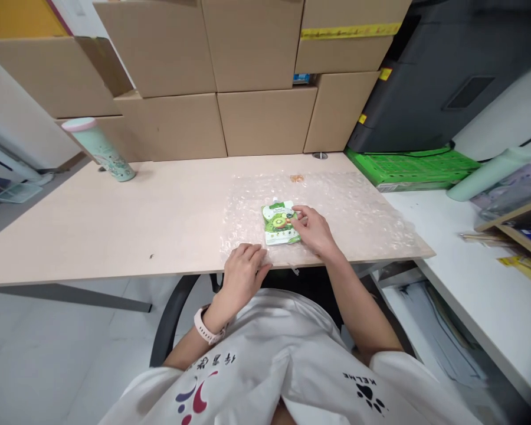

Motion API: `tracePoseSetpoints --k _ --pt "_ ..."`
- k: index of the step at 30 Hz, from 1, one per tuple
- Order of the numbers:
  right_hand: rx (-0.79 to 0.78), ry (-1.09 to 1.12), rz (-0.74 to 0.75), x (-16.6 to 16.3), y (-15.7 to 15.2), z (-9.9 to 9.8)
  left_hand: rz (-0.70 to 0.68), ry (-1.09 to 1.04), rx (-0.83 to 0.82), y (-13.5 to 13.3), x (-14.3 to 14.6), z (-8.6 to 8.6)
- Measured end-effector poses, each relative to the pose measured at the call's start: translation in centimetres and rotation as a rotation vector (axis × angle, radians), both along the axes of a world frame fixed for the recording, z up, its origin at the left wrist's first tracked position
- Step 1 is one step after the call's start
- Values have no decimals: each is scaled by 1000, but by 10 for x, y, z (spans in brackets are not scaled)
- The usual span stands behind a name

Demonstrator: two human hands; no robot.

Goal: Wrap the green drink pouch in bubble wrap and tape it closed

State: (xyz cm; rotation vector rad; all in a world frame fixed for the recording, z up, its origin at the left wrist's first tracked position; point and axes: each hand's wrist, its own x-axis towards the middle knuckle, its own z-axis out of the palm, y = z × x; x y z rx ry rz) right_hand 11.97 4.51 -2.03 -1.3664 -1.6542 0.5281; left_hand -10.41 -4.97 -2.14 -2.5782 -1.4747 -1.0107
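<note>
A green and white pouch (280, 222) with kiwi pictures and a small spout lies flat on a sheet of bubble wrap (354, 206). My right hand (315, 232) rests at the pouch's right side, its thumb and index finger apart and touching that edge. Just left of the pouch's lower corner, my left hand (244, 269) lies on the front edge of the bubble wrap and table, fingers loosely bent and holding nothing visible. A pale watch strap circles the left wrist.
The wooden tabletop (159, 221) has a mint tumbler (100, 147) at its back left. Cardboard boxes (265, 121) are stacked behind. A green crate (411, 165) and a dark grey case (425, 88) stand at the right, beside a white desk (451, 236).
</note>
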Motion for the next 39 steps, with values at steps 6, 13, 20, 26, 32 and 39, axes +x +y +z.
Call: tracePoseSetpoints --k 6,13,20,26,32,39 --pt "1 107 36 -9 -3 26 -20 -118 -48 -5 -3 8" --pt "-74 358 179 -56 -18 33 389 -565 -124 12 -53 20" --pt "-137 258 173 -92 -11 -1 300 -985 -352 35 -77 -4" --pt "201 -160 164 -92 -44 10 189 -956 -384 37 -72 -6" --pt "111 -36 251 -86 -73 22 120 -1021 -450 29 -40 25" --pt "-117 215 145 -27 -75 18 -171 -554 -294 18 42 39"
